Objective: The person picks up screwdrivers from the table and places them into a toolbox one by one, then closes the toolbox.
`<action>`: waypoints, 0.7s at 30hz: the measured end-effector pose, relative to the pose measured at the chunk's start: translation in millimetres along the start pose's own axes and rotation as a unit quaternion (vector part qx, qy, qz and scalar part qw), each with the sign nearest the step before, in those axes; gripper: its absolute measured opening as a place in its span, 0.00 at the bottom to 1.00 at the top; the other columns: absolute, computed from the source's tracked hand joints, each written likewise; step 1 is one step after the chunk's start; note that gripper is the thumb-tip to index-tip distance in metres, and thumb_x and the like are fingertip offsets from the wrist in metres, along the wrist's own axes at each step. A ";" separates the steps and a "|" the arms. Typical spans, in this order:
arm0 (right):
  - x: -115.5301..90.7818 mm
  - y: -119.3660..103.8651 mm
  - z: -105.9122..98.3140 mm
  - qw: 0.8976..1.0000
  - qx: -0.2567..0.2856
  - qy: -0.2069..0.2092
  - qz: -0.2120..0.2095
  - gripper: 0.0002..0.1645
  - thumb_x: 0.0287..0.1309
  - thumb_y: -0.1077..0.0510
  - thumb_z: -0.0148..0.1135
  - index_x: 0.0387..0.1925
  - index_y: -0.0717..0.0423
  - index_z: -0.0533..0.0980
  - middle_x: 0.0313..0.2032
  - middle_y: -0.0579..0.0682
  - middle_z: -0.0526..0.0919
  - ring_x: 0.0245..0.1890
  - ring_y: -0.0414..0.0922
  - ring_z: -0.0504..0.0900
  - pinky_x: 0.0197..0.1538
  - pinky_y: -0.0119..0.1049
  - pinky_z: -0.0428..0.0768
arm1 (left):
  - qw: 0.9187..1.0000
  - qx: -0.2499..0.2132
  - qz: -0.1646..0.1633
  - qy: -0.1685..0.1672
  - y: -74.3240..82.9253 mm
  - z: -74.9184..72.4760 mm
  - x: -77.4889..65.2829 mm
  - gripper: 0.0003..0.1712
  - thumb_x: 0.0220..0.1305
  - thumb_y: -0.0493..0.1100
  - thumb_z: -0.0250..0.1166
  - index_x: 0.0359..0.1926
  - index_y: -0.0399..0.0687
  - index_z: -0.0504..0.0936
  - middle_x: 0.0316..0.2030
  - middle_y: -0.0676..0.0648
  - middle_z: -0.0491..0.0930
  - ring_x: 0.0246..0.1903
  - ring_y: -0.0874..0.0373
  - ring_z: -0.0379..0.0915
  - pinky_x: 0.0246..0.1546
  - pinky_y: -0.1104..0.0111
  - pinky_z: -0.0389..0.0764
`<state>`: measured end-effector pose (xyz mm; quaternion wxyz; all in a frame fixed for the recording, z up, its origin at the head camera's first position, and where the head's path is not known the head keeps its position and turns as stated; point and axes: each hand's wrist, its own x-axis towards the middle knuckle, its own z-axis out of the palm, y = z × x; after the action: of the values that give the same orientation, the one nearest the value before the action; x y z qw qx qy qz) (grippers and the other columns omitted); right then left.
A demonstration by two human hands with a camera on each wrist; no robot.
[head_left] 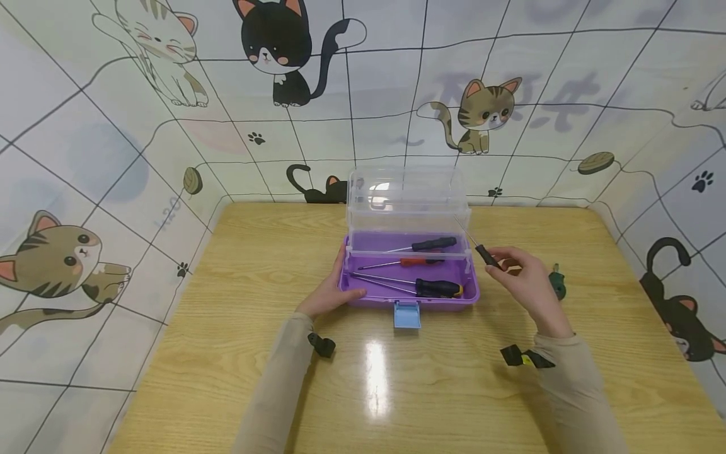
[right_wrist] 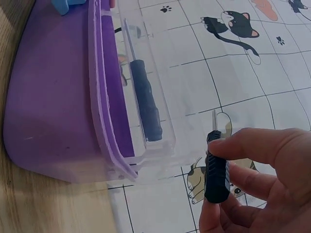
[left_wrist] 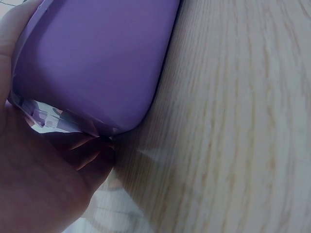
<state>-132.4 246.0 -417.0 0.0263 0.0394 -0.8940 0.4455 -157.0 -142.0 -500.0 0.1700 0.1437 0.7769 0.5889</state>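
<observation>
A purple toolbox (head_left: 368, 303) stands on the table with its clear lid (head_left: 405, 189) raised at the back. My left hand (head_left: 326, 296) holds its left end, the thumb at the front rim and the fingers along the side wall (left_wrist: 97, 58). Right of the box, my right hand (head_left: 527, 287) pinches a screwdriver (right_wrist: 217, 170) by its black handle, the thin shaft pointing up and left. Inside the box lie a black-handled screwdriver (head_left: 433, 243), a red-handled screwdriver (head_left: 416, 261) and, near the front, long shafts with a black and yellow handle (head_left: 439, 288).
The box's blue latch (head_left: 406, 315) hangs down in front. A small dark green object (head_left: 558, 284) lies on the wooden table (head_left: 255, 265) behind the right hand. Walls with cat drawings (head_left: 386, 94) enclose the table at the back and sides.
</observation>
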 end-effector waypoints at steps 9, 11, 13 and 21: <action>13.5 -6.1 5.0 0.998 -0.029 -0.037 -0.040 0.18 0.62 0.60 0.63 0.53 0.61 0.78 0.39 0.56 0.78 0.38 0.47 0.71 0.37 0.29 0.73 | 1.000 -0.001 -0.001 -0.013 27.7 -1.1 -10.8 0.65 0.58 0.39 0.68 0.75 0.55 0.24 0.75 0.43 0.27 0.72 0.44 0.29 0.68 0.48 0.41; 16.9 -8.5 6.1 0.998 -0.030 -0.044 -0.041 0.17 0.62 0.61 0.62 0.53 0.60 0.78 0.39 0.56 0.78 0.38 0.48 0.72 0.38 0.31 0.74 | 1.000 -0.002 0.001 -0.012 27.9 -1.0 -11.1 0.65 0.58 0.38 0.68 0.75 0.55 0.24 0.75 0.43 0.27 0.72 0.44 0.29 0.68 0.48 0.40; 20.3 -10.9 6.8 0.997 -0.030 -0.051 -0.040 0.17 0.62 0.61 0.62 0.53 0.59 0.79 0.40 0.55 0.78 0.38 0.48 0.72 0.39 0.33 0.74 | 1.000 -0.003 -0.001 -0.012 26.7 -1.2 -10.4 0.65 0.58 0.39 0.68 0.75 0.56 0.24 0.75 0.43 0.27 0.72 0.45 0.29 0.69 0.49 0.40; 34.3 -23.0 7.9 0.995 -0.033 -0.081 -0.049 0.16 0.62 0.62 0.62 0.52 0.62 0.79 0.44 0.59 0.79 0.40 0.50 0.73 0.43 0.45 0.75 | 1.000 0.000 -0.010 -0.012 25.4 -1.6 -9.7 0.66 0.58 0.41 0.69 0.75 0.58 0.23 0.75 0.45 0.27 0.72 0.46 0.29 0.69 0.49 0.41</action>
<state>-164.5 224.3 -400.7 -0.0234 0.1183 -0.9044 0.4092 -148.4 -140.8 -474.2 0.1852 0.1431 0.7759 0.5858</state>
